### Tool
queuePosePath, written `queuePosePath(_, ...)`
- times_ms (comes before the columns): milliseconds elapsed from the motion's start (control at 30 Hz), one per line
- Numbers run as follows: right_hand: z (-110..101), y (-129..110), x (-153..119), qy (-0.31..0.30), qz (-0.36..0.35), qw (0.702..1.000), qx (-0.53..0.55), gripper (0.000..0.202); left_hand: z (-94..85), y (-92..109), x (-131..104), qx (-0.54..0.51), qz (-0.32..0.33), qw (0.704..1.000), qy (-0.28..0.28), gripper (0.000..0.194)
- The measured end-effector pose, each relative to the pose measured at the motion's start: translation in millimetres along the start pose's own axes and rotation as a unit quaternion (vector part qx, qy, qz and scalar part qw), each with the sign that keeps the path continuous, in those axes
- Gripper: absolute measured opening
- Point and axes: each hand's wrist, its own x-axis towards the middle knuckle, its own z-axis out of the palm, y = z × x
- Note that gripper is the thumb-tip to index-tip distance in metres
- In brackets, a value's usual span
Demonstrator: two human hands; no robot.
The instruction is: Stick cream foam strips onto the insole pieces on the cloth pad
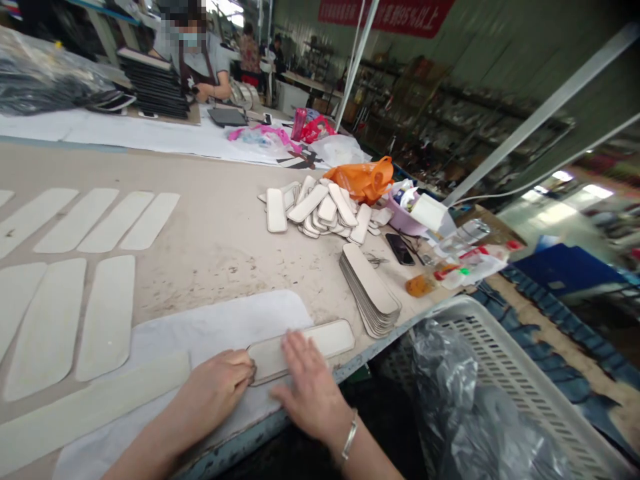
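Lower centre of frame: pale panel beneath my right fingers, outstretched flat; my left fingers clamped on its left end. Panel long, round-cornered, dark-edged.

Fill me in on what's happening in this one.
A person's left hand grips the left end of a pale panel with rounded corners, while the right hand rests spread on top of it. The panel lies at the table's near edge, partly over a white sheet. A neat stack of similar pieces stands beyond it, with a loose pile farther back.
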Motion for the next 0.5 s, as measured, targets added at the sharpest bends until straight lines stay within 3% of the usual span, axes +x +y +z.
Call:
queuePosePath(100,5.4,-24.1,7.2,-0.070,-0.056,0.995,0.037,0.074,-0.4,0.3,1.2,0.007,-0.031,0.999,-0.038,0.027)
queuePosePath(167,2.9,-16.5,5.7,-0.080,-0.038,0.995,0.035,0.071,-1.1,0.4,1.4,0.011,-0.037,0.998,-0.043,0.027)
queuePosePath(367,-8.7,67.0,-18.6,-0.062,0.099,0.990,-0.073,0.070,-5.0,0.4,1.7,0.017,-0.042,0.999,-0.030,0.026)
queuePosePath(500,-0.5,96.3,-29.8,-0.009,0.109,0.985,-0.130,0.065,-12.5,6.5,5.6,0.003,-0.075,0.996,-0.044,0.023)
